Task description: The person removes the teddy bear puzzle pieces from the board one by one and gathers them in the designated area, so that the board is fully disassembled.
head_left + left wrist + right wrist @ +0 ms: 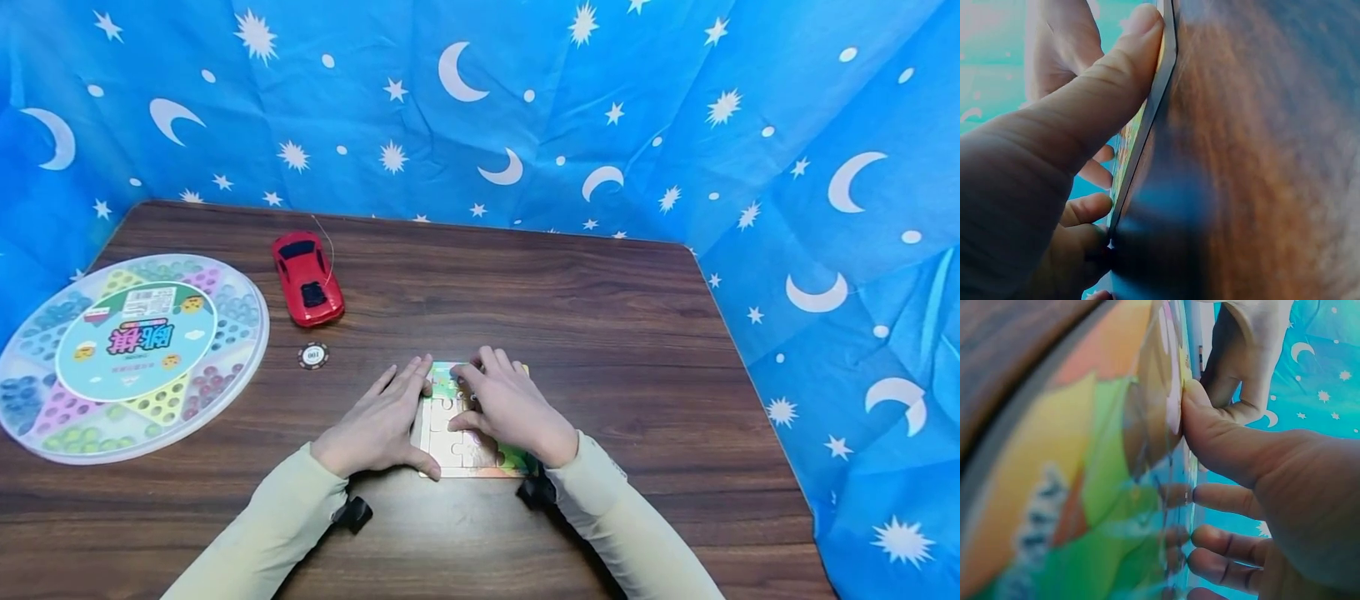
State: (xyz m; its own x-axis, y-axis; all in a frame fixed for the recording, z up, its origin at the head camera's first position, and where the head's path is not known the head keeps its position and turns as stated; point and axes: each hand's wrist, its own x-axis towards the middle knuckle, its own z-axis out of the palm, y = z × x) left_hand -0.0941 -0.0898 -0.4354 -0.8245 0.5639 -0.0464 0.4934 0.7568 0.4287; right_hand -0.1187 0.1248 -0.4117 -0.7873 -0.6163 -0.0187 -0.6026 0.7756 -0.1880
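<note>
A small colourful jigsaw puzzle (465, 454) in a thin frame lies flat on the wooden table (615, 317), near the front middle. My left hand (381, 421) rests flat on the table at the puzzle's left side. Its fingers are straight, and its thumb (1116, 81) pushes against the frame's edge (1150, 119). My right hand (508, 404) lies on top of the puzzle and covers most of it. The right thumb (1210, 428) and fingertips (1210, 497) press down on the picture (1091, 487). Neither hand lifts a piece.
A round clear box of marbles (127, 354) with a printed label sits at the left edge of the table. A red toy car (307, 279) stands behind a poker chip (312, 356). Blue cloth with stars and moons (480, 108) walls in the back and right.
</note>
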